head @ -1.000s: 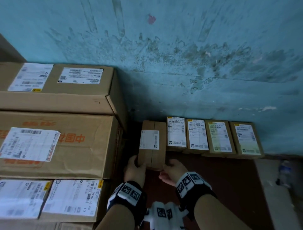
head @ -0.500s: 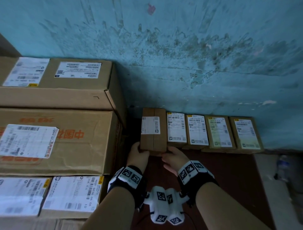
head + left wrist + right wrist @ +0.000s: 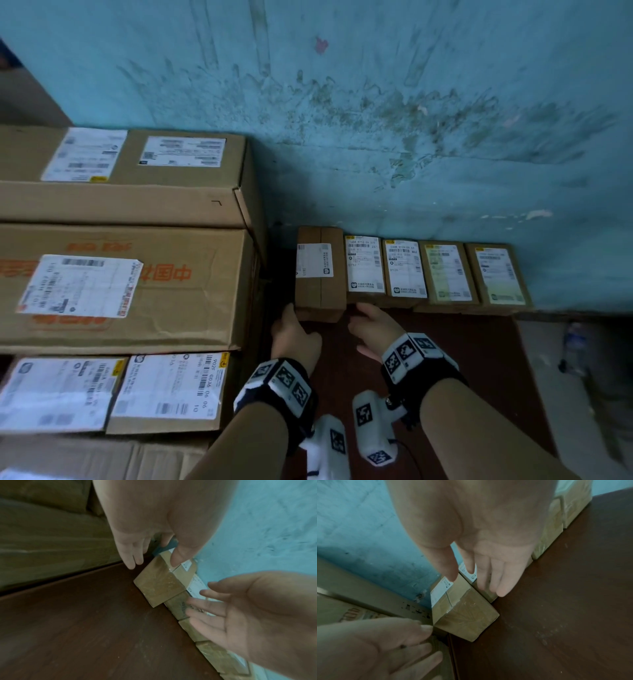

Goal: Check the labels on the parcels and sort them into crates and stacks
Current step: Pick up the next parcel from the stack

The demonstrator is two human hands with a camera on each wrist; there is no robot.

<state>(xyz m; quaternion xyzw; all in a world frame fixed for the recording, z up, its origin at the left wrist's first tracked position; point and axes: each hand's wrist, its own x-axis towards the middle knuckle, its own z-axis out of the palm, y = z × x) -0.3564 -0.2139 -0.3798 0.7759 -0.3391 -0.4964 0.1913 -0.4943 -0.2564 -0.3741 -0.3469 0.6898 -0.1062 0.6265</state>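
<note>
Standing at the left end of a row of small parcels [image 3: 424,272] against the blue wall [image 3: 411,120], the small brown parcel [image 3: 320,274] rests on the dark red surface [image 3: 462,359], its white label [image 3: 315,259] facing up. It touches the next parcel on its right and sticks out a little nearer than that one. The left hand [image 3: 295,337] is just at its near left corner, fingers straight and loose, gripping nothing. The right hand [image 3: 373,325] is near its right corner, in front of the second parcel, fingers spread and empty. The two hands are apart. On the left, big cardboard boxes [image 3: 130,284] with shipping labels lie in a stack.
</note>
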